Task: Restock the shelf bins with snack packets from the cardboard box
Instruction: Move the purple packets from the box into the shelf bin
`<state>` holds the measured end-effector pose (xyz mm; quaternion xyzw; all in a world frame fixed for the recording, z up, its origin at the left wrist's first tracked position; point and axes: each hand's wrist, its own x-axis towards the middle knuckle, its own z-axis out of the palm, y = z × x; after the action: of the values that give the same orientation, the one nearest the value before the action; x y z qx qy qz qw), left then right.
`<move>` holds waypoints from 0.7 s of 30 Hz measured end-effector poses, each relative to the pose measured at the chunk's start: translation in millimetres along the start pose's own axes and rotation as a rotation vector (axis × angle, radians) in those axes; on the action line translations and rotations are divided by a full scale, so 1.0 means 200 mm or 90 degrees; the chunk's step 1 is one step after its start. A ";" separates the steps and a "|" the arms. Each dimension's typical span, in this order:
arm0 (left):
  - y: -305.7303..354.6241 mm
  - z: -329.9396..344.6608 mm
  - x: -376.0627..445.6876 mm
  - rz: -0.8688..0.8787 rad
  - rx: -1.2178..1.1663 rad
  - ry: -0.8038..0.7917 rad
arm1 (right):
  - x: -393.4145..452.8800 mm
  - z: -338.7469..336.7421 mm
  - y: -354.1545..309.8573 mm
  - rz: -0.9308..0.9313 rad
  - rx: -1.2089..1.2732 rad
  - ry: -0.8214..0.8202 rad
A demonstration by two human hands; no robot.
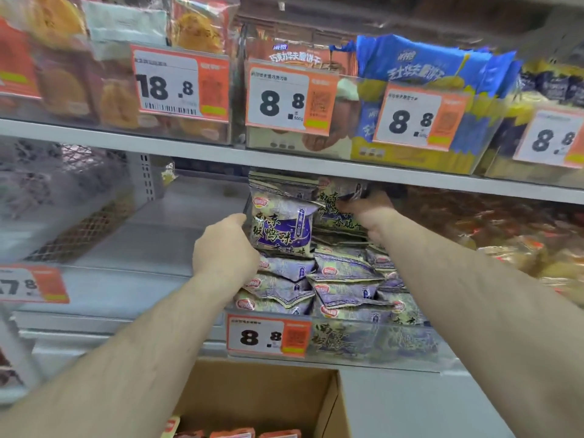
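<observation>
Shop shelving fills the frame, grey shelves carrying clear bins with orange price tags. At centre, the middle shelf's clear bin (373,339) is heaped with purple snack packets (341,270), the stack rising nearly to the shelf above. The left hand (225,248) curls against the left side of an upright packet (281,222) on top of the heap, apparently gripping its edge. The right hand (368,213), right of centre, has its fingers bent over the back-row packets, pressing or pinching them; which, I cannot tell.

My worry is the height of the pile: the top packets stand above the bin's front wall, so letting go of them unevenly could send them sliding forward and off the shelf. Pushing harder under the upper shelf could crush the crisps inside.

Below, at bottom centre, the cardboard box (322,406) stands open with orange packets (234,433) showing. Left of the heap lies bare shelf; the upper row holds blue and orange biscuit packs (439,64).
</observation>
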<state>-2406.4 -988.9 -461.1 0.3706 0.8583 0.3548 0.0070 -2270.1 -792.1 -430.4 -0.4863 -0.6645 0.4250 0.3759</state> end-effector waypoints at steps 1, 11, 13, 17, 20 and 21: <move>0.00 0.00 0.00 0.006 0.002 0.000 | 0.01 0.01 0.01 -0.009 0.000 0.003; -0.01 -0.01 -0.01 0.018 -0.016 -0.013 | 0.05 0.07 0.05 -0.035 -0.322 -0.071; -0.02 -0.01 -0.02 0.021 -0.021 -0.010 | 0.06 0.07 0.09 -0.015 -0.415 -0.060; -0.02 -0.02 -0.01 0.025 -0.032 -0.027 | 0.00 0.05 0.07 0.055 -0.522 -0.015; -0.04 -0.05 -0.01 0.024 -0.065 -0.095 | -0.06 0.02 0.02 0.050 -0.527 -0.003; -0.04 -0.07 -0.01 0.027 -0.086 -0.124 | -0.10 0.01 0.00 0.045 -0.523 0.010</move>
<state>-2414.0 -1002.0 -456.5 0.4200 0.8197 0.3741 0.1083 -2266.5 -811.0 -432.8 -0.6220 -0.7587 0.1331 0.1405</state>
